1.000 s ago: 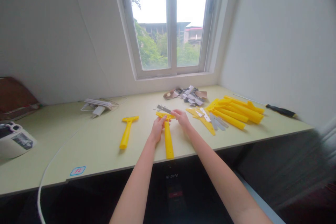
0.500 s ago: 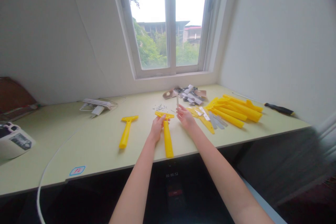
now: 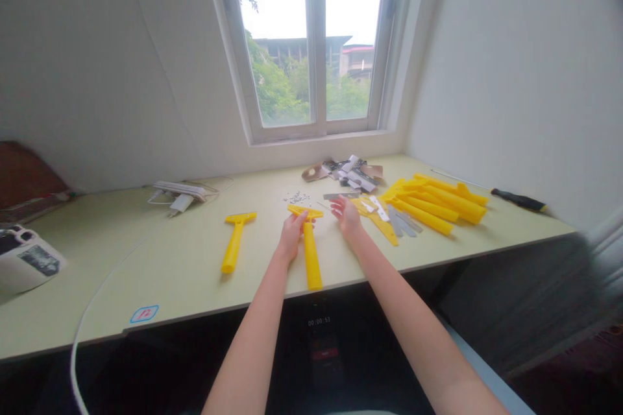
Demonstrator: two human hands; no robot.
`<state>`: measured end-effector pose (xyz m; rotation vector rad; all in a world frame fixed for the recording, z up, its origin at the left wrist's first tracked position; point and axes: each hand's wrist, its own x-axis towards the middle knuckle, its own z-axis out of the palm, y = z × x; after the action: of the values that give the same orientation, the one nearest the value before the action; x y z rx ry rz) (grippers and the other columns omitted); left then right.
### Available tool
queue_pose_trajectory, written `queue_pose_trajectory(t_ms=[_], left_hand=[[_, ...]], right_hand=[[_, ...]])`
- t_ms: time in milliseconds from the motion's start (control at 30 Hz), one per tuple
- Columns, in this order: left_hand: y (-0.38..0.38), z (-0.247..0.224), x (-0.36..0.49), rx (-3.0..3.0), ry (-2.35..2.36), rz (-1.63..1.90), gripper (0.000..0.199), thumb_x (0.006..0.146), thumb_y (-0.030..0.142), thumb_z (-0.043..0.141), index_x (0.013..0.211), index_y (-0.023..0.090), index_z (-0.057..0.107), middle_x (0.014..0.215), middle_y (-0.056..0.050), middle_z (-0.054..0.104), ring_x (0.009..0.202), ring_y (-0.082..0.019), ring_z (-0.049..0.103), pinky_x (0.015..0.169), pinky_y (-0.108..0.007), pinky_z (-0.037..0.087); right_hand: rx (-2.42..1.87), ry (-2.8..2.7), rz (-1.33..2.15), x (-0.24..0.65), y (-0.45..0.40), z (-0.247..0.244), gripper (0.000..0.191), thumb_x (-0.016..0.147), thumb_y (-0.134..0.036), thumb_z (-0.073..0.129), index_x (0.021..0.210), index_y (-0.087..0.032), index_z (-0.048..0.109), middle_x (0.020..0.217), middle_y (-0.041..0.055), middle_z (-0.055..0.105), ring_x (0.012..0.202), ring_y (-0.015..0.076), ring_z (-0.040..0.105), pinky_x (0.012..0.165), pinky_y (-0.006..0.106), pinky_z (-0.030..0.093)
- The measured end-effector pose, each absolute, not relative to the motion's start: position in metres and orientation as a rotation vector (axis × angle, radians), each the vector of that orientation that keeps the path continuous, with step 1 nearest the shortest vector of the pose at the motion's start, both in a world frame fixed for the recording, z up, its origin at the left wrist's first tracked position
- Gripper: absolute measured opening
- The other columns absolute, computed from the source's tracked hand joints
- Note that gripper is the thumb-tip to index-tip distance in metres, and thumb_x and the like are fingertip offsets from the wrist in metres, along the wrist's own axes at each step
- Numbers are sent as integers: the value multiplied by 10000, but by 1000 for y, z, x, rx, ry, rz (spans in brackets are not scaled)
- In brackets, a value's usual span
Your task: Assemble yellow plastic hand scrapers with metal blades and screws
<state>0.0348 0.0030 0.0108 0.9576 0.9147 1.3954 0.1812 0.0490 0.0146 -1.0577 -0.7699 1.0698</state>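
My left hand [image 3: 292, 233] is closed around the head of a yellow plastic scraper [image 3: 312, 256], whose handle points back toward me at the table edge. To its right, my right hand [image 3: 346, 215] has its fingers bent at a thin grey metal blade [image 3: 333, 196]. That blade runs sideways just beyond the fingertips, and the exact grip is partly hidden. Small screws [image 3: 296, 197] are scattered past the scraper head. A thin rod [image 3: 322, 205] lies between the scraper and my right hand. Another yellow scraper [image 3: 233, 249] rests apart on the left.
Yellow handles [image 3: 438, 204] are heaped at right, beside flat yellow pieces [image 3: 387, 230] and loose metal blades [image 3: 403, 224]. A black-handled screwdriver [image 3: 518, 201] lies along the right wall. Packaging scraps [image 3: 357, 175] sit under the window. A power strip [image 3: 180, 193] and white container [image 3: 29, 262] are leftward.
The blade at my right hand has turned from upright to lying sideways. My right hand has shifted slightly right. My left hand and its scraper have hardly moved.
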Motion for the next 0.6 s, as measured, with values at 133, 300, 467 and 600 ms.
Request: queue_pose_trajectory(t_ms=[133,300,467,600], left_hand=[[3,11,34,969,926,1389,306,665,371,624,843,123,602,741,-79,631,634,-141,566,619,-258,412],[5,9,34,1011,935,1392,302,673,378,614,845,130,605,740,-80,630,641,-144,567,642,-272,420],[5,9,34,1008,933,1391,311,666,389,619,838,130,599,732,-79,628,625,-142,562,645,-275,420],[5,8,34,1026,951,1380,316,672,399,613,843,134,598,735,-77,630,615,-140,563,628,-270,417]], right_hand=[[-1031,-831,862,180,46,15,256,648,-385,526,777,-165,550,691,37,612,627,146,562,523,246,435],[-913,-820,866,179,37,21,539,565,-302,649,1045,-197,428,654,-20,607,536,123,565,499,229,428],[-971,-825,918,178,39,22,329,606,-266,579,902,-186,459,626,-29,578,495,113,572,455,209,413],[-929,-787,1011,177,42,20,219,617,-220,552,817,-187,469,615,-31,573,506,119,590,513,239,462]])
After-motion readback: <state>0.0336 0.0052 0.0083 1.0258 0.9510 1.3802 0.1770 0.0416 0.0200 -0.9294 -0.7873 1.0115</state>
